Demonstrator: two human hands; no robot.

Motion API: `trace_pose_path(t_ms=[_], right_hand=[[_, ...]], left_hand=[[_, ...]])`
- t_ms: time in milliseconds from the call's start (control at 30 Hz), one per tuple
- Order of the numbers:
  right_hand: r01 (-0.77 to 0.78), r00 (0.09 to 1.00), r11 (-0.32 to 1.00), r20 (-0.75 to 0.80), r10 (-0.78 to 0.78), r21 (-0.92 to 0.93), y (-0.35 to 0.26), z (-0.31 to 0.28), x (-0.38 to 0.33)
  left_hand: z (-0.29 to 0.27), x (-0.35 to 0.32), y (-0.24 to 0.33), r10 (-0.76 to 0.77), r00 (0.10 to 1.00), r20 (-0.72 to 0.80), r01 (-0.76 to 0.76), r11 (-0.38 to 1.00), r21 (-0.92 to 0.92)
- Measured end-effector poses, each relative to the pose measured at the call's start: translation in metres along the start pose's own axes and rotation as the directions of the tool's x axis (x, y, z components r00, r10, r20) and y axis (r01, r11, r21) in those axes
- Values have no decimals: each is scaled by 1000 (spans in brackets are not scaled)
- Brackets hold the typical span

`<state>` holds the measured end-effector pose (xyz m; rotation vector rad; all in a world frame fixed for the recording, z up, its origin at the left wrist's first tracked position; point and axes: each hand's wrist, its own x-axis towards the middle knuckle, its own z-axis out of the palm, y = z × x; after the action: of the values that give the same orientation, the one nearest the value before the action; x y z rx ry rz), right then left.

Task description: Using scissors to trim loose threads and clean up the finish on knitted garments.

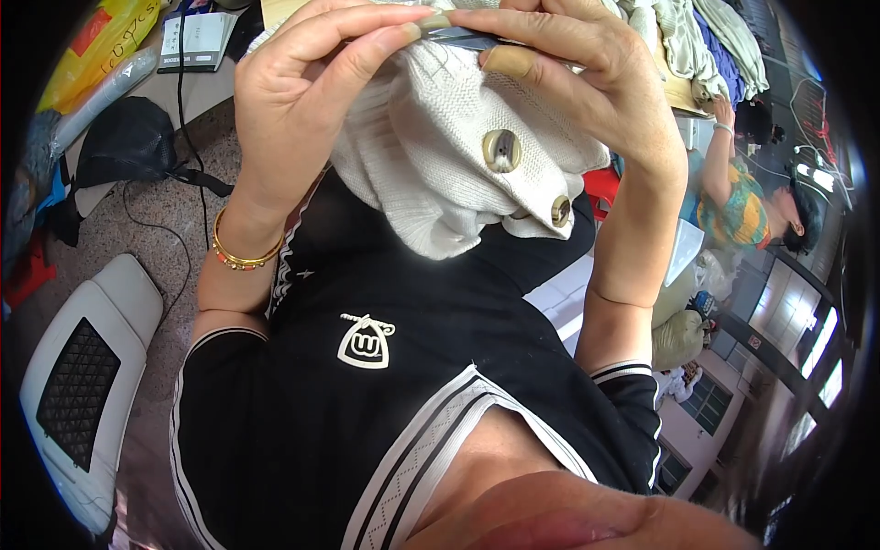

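A cream knit cardigan (440, 156) with large brown marbled buttons (501, 150) hangs bunched in front of my chest. At the top of the view my left hand (307, 78) pinches its edge between thumb and forefinger. My right hand (587, 78) meets it there, fingertips nearly touching, with a tan bandage around one digit. Between the right thumb and forefinger shows a narrow dark, shiny blade-like thing (463, 38); its kind is mostly hidden by the fingers. Lower down, the knit hangs loose.
On the left stand a white chair (101, 367) and a table with a black bag (128, 142), a yellow plastic bag (96, 55) and a booklet (197, 41). At the right, a co-worker (742, 206) reaches toward piled knitwear (733, 46). A red stool (600, 188) is beyond my right arm.
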<state>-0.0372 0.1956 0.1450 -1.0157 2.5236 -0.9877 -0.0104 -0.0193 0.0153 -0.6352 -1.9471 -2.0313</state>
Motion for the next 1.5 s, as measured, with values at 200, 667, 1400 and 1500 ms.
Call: trace_pose_path(t_ms=[200, 667, 1400, 1500], right_hand=[[319, 947, 938, -87, -309, 136, 19, 4, 2], [-16, 1000, 999, 14, 15, 47, 4, -1, -2], [342, 885, 917, -259, -388, -205, 4, 11, -3], [376, 877, 922, -287, -385, -89, 40, 24, 3]], left_hand=[[1, 0, -1, 1, 1000, 5, -1, 1000, 0], [3, 1, 0, 13, 1000, 4, -13, 1000, -24], [4, 1, -6, -25, 1000, 1, 25, 999, -44], [2, -1, -6, -26, 1000, -12, 26, 999, -25]])
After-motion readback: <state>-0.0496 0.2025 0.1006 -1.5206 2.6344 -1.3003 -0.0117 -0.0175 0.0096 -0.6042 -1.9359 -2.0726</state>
